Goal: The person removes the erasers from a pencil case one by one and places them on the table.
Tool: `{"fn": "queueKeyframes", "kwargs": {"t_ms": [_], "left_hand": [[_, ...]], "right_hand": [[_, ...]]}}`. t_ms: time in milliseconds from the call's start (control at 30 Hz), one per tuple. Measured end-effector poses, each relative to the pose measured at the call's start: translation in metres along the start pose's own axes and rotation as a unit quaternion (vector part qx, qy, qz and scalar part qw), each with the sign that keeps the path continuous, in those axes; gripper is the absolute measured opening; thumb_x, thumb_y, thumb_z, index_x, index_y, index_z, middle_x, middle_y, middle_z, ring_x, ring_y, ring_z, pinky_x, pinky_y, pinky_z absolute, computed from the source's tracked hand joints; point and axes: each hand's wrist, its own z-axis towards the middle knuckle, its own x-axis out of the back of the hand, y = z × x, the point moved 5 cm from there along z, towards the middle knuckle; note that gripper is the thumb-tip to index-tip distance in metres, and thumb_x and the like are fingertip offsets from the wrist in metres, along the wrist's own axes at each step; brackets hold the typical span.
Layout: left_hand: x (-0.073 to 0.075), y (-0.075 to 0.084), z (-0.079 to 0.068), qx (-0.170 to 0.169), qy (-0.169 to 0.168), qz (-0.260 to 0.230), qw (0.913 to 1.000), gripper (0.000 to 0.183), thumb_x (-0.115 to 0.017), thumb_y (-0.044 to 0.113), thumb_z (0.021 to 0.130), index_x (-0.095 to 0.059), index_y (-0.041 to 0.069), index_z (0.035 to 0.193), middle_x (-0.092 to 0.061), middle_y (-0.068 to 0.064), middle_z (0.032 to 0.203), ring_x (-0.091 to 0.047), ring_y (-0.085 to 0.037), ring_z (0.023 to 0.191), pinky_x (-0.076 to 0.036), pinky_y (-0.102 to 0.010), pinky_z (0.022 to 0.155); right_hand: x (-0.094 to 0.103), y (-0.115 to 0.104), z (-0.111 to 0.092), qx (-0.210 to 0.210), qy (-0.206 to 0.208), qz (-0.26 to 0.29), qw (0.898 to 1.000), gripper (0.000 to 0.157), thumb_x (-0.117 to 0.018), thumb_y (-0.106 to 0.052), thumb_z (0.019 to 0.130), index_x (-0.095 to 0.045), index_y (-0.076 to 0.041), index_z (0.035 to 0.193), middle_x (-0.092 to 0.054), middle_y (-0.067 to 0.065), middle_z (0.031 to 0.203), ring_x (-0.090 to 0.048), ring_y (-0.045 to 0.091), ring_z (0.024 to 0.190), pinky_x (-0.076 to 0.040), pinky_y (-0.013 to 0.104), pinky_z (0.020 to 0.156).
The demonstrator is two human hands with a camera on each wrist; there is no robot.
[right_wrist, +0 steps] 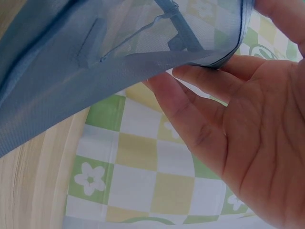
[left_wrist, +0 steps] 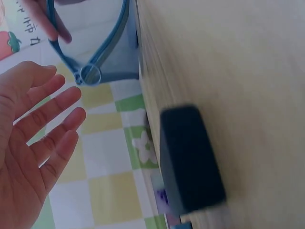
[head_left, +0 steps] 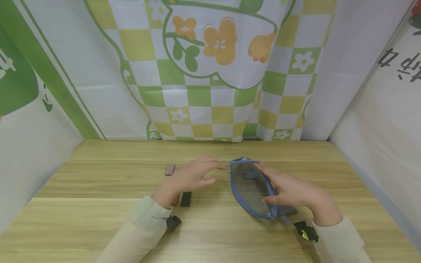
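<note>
A blue mesh pouch (head_left: pixel 251 190) with blue zip edging stands tilted on the wooden table, its wide opening toward me. My right hand (head_left: pixel 291 190) holds it by the right edge; in the right wrist view, the fingers (right_wrist: pixel 190 119) lie against the mesh rim. A small blue piece (head_left: pixel 251 175) shows through the mesh. My left hand (head_left: pixel 197 173) is over the table left of the pouch, fingers loosely extended, the index fingertip close to a small ring (head_left: pixel 228 168) on the pouch's corner. In the left wrist view this palm (left_wrist: pixel 28 143) holds nothing.
Under and behind the left forearm lie a dark rectangular block (head_left: pixel 186 199), a reddish-brown piece (head_left: pixel 175 199) and a small pink block (head_left: pixel 170 169). Checked fabric (head_left: pixel 197 98) hangs along the table's back edge, with white cloth walls at both sides.
</note>
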Motion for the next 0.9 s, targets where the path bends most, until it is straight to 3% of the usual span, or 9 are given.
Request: {"fn": "queueKeyframes", "kwargs": {"t_ms": [300,533,733,900], "left_hand": [[-0.008,0.013,0.013,-0.043,0.009,-0.012,0.9990,0.034,-0.066,0.017,0.093,-0.066,0.004,0.125,-0.066,-0.010,0.127,-0.060,-0.026,0.123,-0.046,-0.040,0.109],[-0.014,0.026,0.024,-0.076,0.015,-0.017,0.9968,0.032,-0.066,0.017,0.093,-0.066,0.004,0.123,-0.067,-0.007,0.123,-0.062,-0.021,0.118,-0.049,-0.033,0.105],[-0.023,0.037,0.034,-0.081,-0.019,-0.012,0.9965,0.033,-0.063,0.018,0.095,-0.065,0.004,0.126,-0.065,-0.005,0.124,-0.062,-0.018,0.115,-0.051,-0.030,0.101],[-0.031,0.041,0.042,-0.074,-0.049,-0.015,0.9959,0.038,-0.060,0.021,0.098,-0.061,0.005,0.132,-0.062,-0.007,0.134,-0.059,-0.020,0.124,-0.047,-0.032,0.107]], "right_hand": [[0.001,-0.002,0.002,0.015,0.014,-0.014,1.000,0.092,-0.074,-0.019,0.088,-0.016,-0.002,0.158,-0.015,0.030,0.161,-0.038,0.050,0.138,-0.045,0.059,0.104],[0.000,-0.001,0.003,0.013,0.005,-0.001,1.000,0.092,-0.073,-0.017,0.089,-0.014,-0.002,0.158,-0.013,0.028,0.163,-0.036,0.050,0.140,-0.049,0.057,0.100],[-0.001,0.000,0.001,0.005,-0.002,0.018,1.000,0.091,-0.072,-0.017,0.090,-0.013,-0.004,0.158,-0.012,0.026,0.164,-0.034,0.049,0.141,-0.052,0.056,0.096],[-0.001,-0.001,0.002,0.016,0.008,0.001,1.000,0.091,-0.072,-0.017,0.089,-0.014,-0.004,0.158,-0.014,0.025,0.164,-0.031,0.046,0.144,-0.043,0.059,0.106]]}}
